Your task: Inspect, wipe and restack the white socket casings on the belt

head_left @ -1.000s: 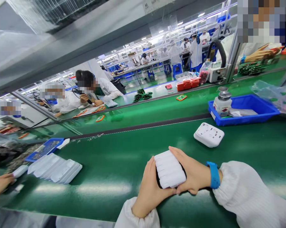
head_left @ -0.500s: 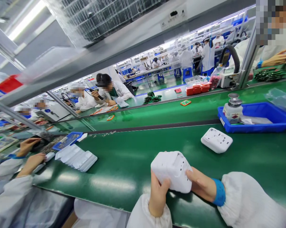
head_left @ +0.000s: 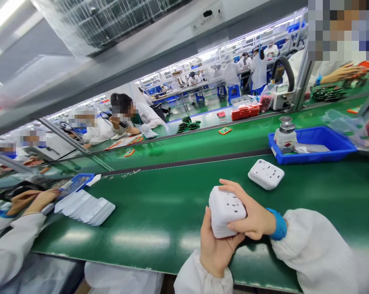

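Both hands grip a thick white block of socket housings [head_left: 225, 216], seemingly several stacked together, with small dark slots on the face turned up and right. My left hand [head_left: 216, 249] supports it from below and on the left, thumb up along its side. My right hand [head_left: 251, 212] wraps the right side, fingers over the top and thumb across the lower front. The block is held above the green work surface [head_left: 159, 220]. Beyond the right hand, apart from it, a similar white socket housing [head_left: 266, 174] lies slotted face up.
At the back right, a blue tray [head_left: 319, 159] holds a metal-topped dispenser bottle [head_left: 285, 134] and a bag. Leaning white housings [head_left: 86, 207] lie left, near a co-worker's hands [head_left: 39, 202]. A dark belt edge [head_left: 184, 162] runs behind; a metal shelf hangs overhead.
The white block has turned so its slotted face points more toward me. My right hand has shifted over its top, my left further underneath. The view has swung slightly right.
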Demonstrator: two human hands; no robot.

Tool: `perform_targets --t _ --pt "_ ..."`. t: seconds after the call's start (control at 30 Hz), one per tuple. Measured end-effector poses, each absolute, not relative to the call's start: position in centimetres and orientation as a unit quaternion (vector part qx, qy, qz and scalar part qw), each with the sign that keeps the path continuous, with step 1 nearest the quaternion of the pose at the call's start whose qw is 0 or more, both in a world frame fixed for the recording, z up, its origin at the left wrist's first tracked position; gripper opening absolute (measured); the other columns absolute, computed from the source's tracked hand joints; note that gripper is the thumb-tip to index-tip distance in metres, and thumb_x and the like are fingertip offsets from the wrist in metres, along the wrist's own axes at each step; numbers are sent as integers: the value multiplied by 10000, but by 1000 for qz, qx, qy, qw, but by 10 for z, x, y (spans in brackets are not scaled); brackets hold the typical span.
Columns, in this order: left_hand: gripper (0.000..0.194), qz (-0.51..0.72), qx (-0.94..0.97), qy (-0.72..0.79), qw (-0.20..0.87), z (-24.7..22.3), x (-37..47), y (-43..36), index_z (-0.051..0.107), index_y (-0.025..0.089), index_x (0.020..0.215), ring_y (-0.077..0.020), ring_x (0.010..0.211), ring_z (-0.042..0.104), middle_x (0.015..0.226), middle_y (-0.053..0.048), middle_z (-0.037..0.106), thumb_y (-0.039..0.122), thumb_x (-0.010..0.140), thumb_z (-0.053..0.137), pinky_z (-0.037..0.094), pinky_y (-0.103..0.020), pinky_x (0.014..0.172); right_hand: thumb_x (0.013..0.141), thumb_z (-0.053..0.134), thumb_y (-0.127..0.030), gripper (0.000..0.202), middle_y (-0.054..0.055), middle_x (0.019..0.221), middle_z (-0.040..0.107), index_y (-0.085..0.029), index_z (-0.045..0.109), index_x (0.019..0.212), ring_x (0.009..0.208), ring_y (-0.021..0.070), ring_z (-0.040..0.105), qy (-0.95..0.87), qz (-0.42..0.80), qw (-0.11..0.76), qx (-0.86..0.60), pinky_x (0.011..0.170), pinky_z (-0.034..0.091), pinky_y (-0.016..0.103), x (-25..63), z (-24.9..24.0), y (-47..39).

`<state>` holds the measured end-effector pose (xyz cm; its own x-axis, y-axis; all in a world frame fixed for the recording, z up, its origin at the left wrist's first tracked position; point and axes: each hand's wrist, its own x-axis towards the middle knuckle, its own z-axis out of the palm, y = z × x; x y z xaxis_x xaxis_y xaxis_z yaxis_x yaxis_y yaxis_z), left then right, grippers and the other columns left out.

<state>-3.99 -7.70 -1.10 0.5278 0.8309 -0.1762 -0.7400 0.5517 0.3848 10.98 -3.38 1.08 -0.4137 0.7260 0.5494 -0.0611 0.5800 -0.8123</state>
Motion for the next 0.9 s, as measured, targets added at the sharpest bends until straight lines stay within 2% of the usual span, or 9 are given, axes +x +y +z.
perform_targets --t 0.1,0.23,0.37,0.43,0.53,0.63,0.73,0.83,0.9 --pt "553 435 136 163 875 -12 -43 -76 639 229 1101 -208 978 615 1087 -34 667 636 800 417 497 -353 826 752 657 -497 670 121 1215 461 -185 375 1273 1119 324 452 -624 542 499 -261 960 375 481 104 10 -38" --pt "582 413 126 186 882 -9 -43 -75 653 218 1069 -200 945 626 1024 -53 683 657 779 403 510 -309 759 837 557 -559 609 100 1170 496 -205 336 1280 1072 285 493 -533 602 534 -262 925 416 443 101 9 -39" --pt "459 443 91 190 871 -8 -40 -75 660 236 1032 -173 851 638 1017 -23 686 564 815 424 518 -278 659 623 765 -487 767 118 1267 391 -192 413 1237 1143 323 413 -648 466 529 -288 991 349 458 99 9 -40" --pt "424 450 72 184 871 -8 -40 -75 665 231 1017 -168 827 636 1003 -25 686 538 809 460 519 -265 633 590 789 -452 780 116 1237 419 -194 421 1227 1124 327 429 -640 477 525 -297 982 356 465 97 9 -40" --pt "509 434 65 191 878 -7 -41 -77 652 182 1047 -188 843 621 973 -74 673 584 772 506 524 -252 612 754 678 -494 630 97 1142 509 -210 381 1231 1068 305 491 -499 593 560 -293 931 406 468 97 11 -36" --pt "580 428 64 200 879 -5 -42 -77 639 146 1064 -189 845 609 983 -106 654 621 756 514 522 -242 595 843 576 -518 506 97 1173 501 -212 396 1204 1112 302 466 -438 605 604 -279 944 400 470 99 12 -35" --pt "474 445 72 207 868 -5 -40 -77 662 193 1014 -183 807 623 950 -61 674 579 773 532 520 -249 587 741 685 -465 594 105 1167 481 -207 413 1202 1063 303 484 -551 523 578 -299 928 410 466 98 10 -38" --pt "420 468 70 219 853 -5 -37 -77 671 222 982 -170 766 631 962 -40 681 564 795 515 521 -261 592 576 781 -371 780 116 1251 381 -197 408 1239 1129 323 408 -657 433 533 -311 994 341 467 94 7 -43" --pt "455 469 63 239 848 -4 -37 -77 663 213 1006 -177 740 637 948 -52 681 584 805 490 523 -264 554 532 798 -344 894 113 1263 357 -205 352 1294 1123 324 409 -648 470 505 -322 973 363 465 93 4 -44"
